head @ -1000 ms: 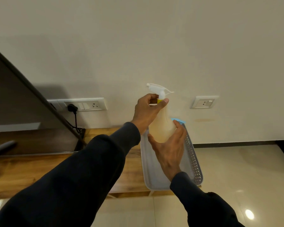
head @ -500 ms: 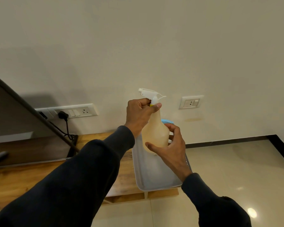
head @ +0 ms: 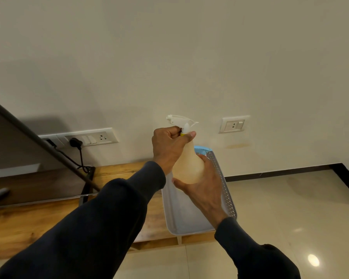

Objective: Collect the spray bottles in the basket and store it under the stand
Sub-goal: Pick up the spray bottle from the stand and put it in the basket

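While your left hand (head: 169, 146) grips the neck and your right hand (head: 204, 190) cups the belly, the spray bottle (head: 189, 168) seems light, slick.

A room in a home, likely a living room. At 9 o'clock a flat screen (head: 18, 158) stands on a low wooden stand (head: 28, 224). A plug (head: 75, 142) sits in the wall's switch-and-socket panel (head: 93, 137), with a second socket (head: 234, 124) at 3 o'clock. Glossy cream floor tiles (head: 290, 208) meet dark skirting (head: 280, 172) at 4 o'clock.
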`<state>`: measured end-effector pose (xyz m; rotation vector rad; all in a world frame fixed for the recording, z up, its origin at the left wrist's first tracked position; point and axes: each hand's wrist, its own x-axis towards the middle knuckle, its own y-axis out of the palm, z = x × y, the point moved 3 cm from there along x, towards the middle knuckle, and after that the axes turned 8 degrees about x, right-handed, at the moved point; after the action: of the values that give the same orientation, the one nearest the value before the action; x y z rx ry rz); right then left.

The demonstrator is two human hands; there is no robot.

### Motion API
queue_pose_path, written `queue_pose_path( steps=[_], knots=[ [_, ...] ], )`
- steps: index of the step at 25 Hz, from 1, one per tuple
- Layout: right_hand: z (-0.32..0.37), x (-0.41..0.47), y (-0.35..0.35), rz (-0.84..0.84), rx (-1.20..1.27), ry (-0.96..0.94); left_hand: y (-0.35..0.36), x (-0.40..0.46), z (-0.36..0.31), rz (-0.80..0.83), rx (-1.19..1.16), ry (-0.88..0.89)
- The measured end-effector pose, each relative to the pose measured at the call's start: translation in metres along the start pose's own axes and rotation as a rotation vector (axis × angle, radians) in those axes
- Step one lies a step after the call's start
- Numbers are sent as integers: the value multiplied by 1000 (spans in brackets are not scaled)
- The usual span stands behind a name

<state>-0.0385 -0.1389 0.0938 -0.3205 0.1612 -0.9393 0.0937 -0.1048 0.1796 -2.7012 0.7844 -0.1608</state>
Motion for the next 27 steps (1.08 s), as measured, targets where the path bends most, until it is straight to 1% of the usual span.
queue_pose_path(
  steps=[4,7,10,14,17,23,27],
  knots=[
    [-10,4,5,42,-53,-2,-3,5,16,58,-80,-38],
    [-23,9,17,73,-105,29,1,7,28,176,-103,-69],
    [-39,20,31,28,-202,21,5,16,45,252,-90,-96],
    [-62,45,55,6,-269,25,4,31,73,240,-56,-139],
    [-85,60,77,20,-269,23,6,45,108,225,-84,-192],
    [-134,77,108,21,-251,74,14,64,165,231,-74,-194],
    [-152,85,118,12,-234,97,22,67,183,237,-43,-160]
  ],
)
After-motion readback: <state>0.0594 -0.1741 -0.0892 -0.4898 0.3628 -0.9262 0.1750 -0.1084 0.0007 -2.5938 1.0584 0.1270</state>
